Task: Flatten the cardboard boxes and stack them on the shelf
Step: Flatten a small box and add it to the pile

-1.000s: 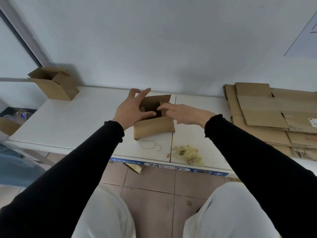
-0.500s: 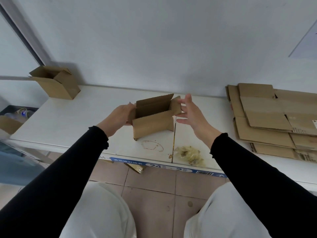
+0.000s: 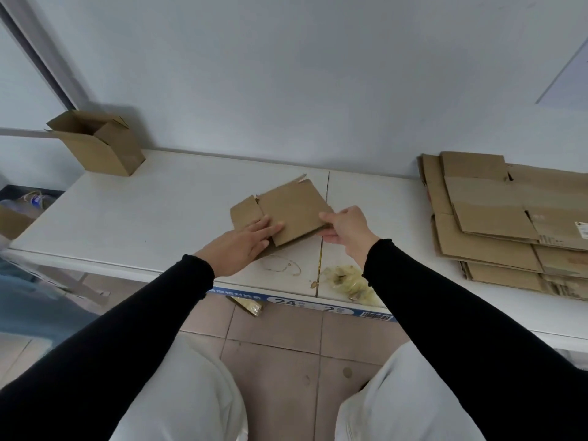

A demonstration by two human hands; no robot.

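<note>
— Biggest first? White shelf [image 3: 133, 218], smooth and stained near its front edge, carrying everything.
— Then, at the shelf's right end, pile of flattened cardboard [image 3: 496, 224]: matte brown corrugated sheets, overlapping unevenly, probably the stack to be added to.
— At the shelf's far left corner, against the wall: open cardboard box [image 3: 95, 144], upright, flaps up, not yet collapsed.
— And the one in work? Collapsed small box [image 3: 289, 214], near the shelf's front middle, nearly flat, slightly tilted, one side flap sticking out left.
— Held how? Left hand [image 3: 241, 246] laid on its near left part, fingers straight, pressing it down, seemingly to keep the fold flat. Right hand [image 3: 346, 227] curled on the right edge, thumb above, pinching the layers together, likely ready to carry it.
— Smallest? Crumpled yellowish wrapper [image 3: 346, 281] by the shelf's front edge.
</note>
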